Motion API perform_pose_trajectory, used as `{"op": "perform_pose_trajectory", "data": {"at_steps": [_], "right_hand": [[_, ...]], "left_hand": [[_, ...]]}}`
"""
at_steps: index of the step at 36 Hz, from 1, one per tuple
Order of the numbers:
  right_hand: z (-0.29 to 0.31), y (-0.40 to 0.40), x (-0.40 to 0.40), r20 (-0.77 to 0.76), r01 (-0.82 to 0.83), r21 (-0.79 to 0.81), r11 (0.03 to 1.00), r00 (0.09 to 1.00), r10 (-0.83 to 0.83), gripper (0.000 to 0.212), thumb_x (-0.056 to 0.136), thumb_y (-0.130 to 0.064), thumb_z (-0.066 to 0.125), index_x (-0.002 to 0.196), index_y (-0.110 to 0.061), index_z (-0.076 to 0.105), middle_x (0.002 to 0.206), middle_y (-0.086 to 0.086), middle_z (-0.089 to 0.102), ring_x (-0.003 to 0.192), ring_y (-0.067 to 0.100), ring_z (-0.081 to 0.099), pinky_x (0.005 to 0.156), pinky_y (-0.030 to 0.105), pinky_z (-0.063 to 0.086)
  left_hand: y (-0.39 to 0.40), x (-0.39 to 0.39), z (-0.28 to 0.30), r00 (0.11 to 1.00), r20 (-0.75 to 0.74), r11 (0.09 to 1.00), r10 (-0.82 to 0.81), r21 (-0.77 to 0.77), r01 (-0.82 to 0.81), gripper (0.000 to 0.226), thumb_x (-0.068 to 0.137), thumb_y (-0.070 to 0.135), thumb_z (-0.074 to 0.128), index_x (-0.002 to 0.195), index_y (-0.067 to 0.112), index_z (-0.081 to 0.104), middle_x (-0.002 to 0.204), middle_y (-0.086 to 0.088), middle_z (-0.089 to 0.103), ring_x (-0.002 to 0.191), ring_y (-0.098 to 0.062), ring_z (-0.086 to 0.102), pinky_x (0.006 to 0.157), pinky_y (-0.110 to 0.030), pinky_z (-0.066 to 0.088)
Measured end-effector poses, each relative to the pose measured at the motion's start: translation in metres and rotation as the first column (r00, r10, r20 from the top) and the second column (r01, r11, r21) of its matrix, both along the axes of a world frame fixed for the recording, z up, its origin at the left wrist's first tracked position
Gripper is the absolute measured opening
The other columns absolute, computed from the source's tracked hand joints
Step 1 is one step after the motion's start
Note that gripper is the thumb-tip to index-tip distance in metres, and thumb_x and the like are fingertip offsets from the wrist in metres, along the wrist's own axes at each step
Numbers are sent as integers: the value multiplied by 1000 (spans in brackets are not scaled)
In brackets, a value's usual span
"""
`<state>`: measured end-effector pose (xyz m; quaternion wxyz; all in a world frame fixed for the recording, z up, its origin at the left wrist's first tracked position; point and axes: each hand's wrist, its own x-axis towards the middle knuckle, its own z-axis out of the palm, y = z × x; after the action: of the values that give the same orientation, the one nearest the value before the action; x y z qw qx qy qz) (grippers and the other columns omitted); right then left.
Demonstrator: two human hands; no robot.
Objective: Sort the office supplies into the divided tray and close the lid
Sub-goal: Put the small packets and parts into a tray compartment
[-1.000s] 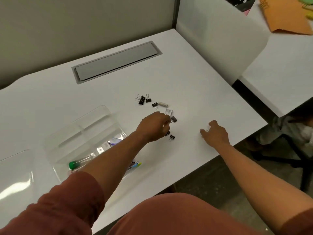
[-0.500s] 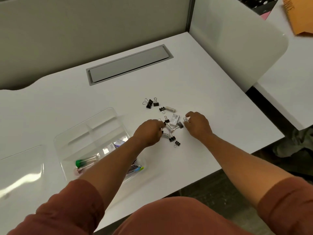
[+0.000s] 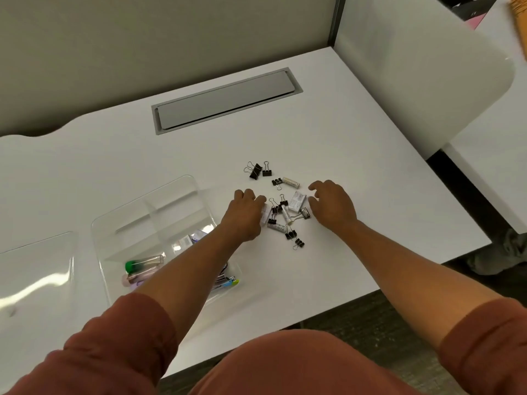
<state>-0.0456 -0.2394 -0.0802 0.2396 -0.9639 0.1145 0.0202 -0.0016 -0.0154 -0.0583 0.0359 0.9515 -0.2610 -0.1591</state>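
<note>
A clear divided tray (image 3: 186,180) lies on the white desk at the left, holding a green-capped tube (image 3: 141,263), pens (image 3: 229,282) and small boxes (image 3: 189,238). Its clear lid (image 3: 37,263) lies flat further left. To the tray's right is a loose pile of black binder clips (image 3: 255,170), white tubes (image 3: 291,182) and a small white box (image 3: 297,201). My left hand (image 3: 244,214) rests at the pile's left edge, fingers curled on a small white packet (image 3: 266,215). On the pile's right side my right hand (image 3: 332,208) hovers with spread fingers, holding nothing.
A grey cable hatch (image 3: 225,101) is set into the desk behind the pile. A white partition (image 3: 413,69) rises at the right, and beyond it is another desk. The desk's front edge runs close below the tray and the pile.
My right hand came in from the desk's right part to the pile and has spread its fingers beside the white box. My left hand stays at the pile's left side. The camera view shifted.
</note>
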Motion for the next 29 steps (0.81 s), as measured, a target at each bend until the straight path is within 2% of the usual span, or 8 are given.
{"op": "perform_pose_trajectory", "data": {"at_steps": [4, 8, 11, 15, 20, 24, 29], "right_hand": [[10, 8, 9, -60, -99, -26, 995, 993, 97, 45, 88, -39, 62, 129, -21, 54, 119, 6, 57, 118, 28, 46, 86, 40, 48], [13, 16, 14, -191, -220, -158, 963, 963, 189, 65, 80, -53, 66, 134, -20, 49, 125, 5, 54, 121, 29, 41, 91, 44, 45], [10, 19, 15, -223, -256, -223, 941, 953, 206, 66, 80, -53, 65, 133, -19, 48, 124, 4, 54, 120, 29, 42, 89, 43, 44], [8, 23, 17, -185, -222, -241, 945, 966, 180, 55, 82, -47, 63, 127, -18, 52, 119, 4, 56, 114, 28, 45, 83, 40, 43], [14, 26, 18, -108, -159, -196, 968, 984, 140, 53, 80, -47, 63, 124, -18, 53, 115, 6, 56, 109, 28, 46, 79, 39, 44], [22, 33, 16, -42, -165, -146, 975, 986, 161, 60, 82, -46, 64, 132, -18, 49, 121, 6, 54, 112, 28, 45, 85, 41, 47], [36, 60, 19, 40, -232, -15, 973, 972, 232, 62, 85, -46, 65, 137, -16, 48, 125, 6, 53, 114, 26, 45, 86, 37, 46]], "left_hand": [[2, 5, -2, 997, -74, 999, 3, 39, 0, 66, 79, 3, 56, 141, 14, 37, 129, -14, 41, 118, -34, 37, 86, -37, 45], [3, 6, -4, 995, -96, 1000, -2, 29, 5, 67, 82, 2, 54, 144, 14, 33, 129, -14, 40, 118, -32, 38, 87, -38, 46], [5, 8, -4, 996, -81, 999, -21, 29, 23, 63, 84, 4, 54, 143, 15, 35, 129, -14, 41, 117, -32, 38, 86, -39, 49], [11, 10, -5, 996, -52, 997, -73, 22, 74, 75, 86, 10, 62, 150, 22, 25, 131, -12, 37, 117, -30, 38, 85, -41, 51], [21, 10, -6, 996, -21, 996, -83, -29, 83, 54, 87, 24, 67, 136, 20, 46, 128, -10, 40, 115, -28, 40, 84, -42, 52], [21, 12, -3, 999, -11, 997, -51, -54, 51, 56, 84, 29, 70, 131, 11, 46, 128, -10, 40, 117, -28, 40, 86, -41, 51], [34, 16, 16, 996, 75, 979, 40, -201, -24, 55, 78, 31, 72, 125, 13, 50, 122, -8, 47, 112, -26, 43, 84, -34, 46]]}}
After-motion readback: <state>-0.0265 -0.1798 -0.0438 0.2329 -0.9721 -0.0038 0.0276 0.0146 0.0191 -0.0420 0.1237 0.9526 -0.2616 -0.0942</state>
